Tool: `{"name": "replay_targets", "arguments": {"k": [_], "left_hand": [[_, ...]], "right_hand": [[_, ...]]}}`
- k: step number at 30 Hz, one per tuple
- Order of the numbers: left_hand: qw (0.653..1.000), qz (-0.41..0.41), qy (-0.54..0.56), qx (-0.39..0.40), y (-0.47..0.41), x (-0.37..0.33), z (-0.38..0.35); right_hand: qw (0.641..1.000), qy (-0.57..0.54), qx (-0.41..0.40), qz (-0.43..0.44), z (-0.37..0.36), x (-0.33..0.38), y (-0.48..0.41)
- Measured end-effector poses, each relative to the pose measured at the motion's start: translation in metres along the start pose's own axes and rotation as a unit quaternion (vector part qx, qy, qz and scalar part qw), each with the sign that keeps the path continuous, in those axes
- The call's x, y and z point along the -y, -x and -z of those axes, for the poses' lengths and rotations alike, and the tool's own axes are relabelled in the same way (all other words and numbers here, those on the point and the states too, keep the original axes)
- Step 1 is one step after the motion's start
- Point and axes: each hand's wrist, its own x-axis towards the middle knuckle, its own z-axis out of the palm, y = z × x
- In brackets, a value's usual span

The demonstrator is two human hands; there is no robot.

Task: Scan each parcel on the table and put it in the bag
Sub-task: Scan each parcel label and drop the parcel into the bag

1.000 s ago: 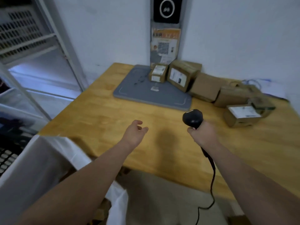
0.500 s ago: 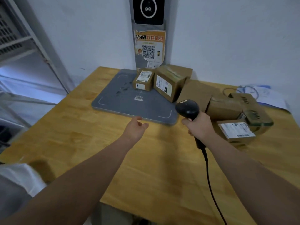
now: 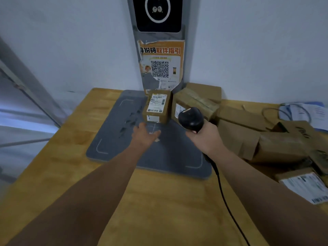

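Since half a second ago both arms have stretched forward over the smooth wooden table (image 3: 159,201), and the left hand (image 3: 144,134) now hovers above the flat grey pad (image 3: 113,139) with rounded corners. Matte brown cardboard parcels (image 3: 248,132) lie heaped at the right. A small boxy parcel (image 3: 157,108) with a white label stands at the pad's far edge, just beyond the left fingers, which are loose and uncurled. The right hand (image 3: 205,137) grips the glossy black scanner (image 3: 190,118), fingers wrapped round its handle.

Single wide-angle head view, forward and down, close over the wooden table (image 3: 159,201), toward the wall (image 3: 79,41)
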Motion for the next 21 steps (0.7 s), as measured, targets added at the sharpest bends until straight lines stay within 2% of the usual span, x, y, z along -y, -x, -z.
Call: {"name": "replay_targets", "arguments": {"k": [5, 11, 16, 21], "left_hand": [[0.991, 0.019, -0.132, -0.004, -0.077, -0.021, -0.011], [0.984, 0.024, -0.176, -0.007, -0.138, -0.033, -0.036], [0.987, 0.005, -0.159, -0.028, -0.14, -0.025, -0.035], [0.994, 0.007, -0.098, -0.042, -0.086, 0.001, -0.015]], "right_hand": [[0.999, 0.009, -0.023, -0.025, -0.015, -0.005, -0.05], [0.999, 0.005, -0.004, -0.035, -0.037, -0.032, -0.075], [1.0, 0.001, 0.001, -0.027, -0.048, -0.033, -0.072], [0.998, -0.031, 0.001, -0.053, -0.051, -0.032, -0.054]]}}
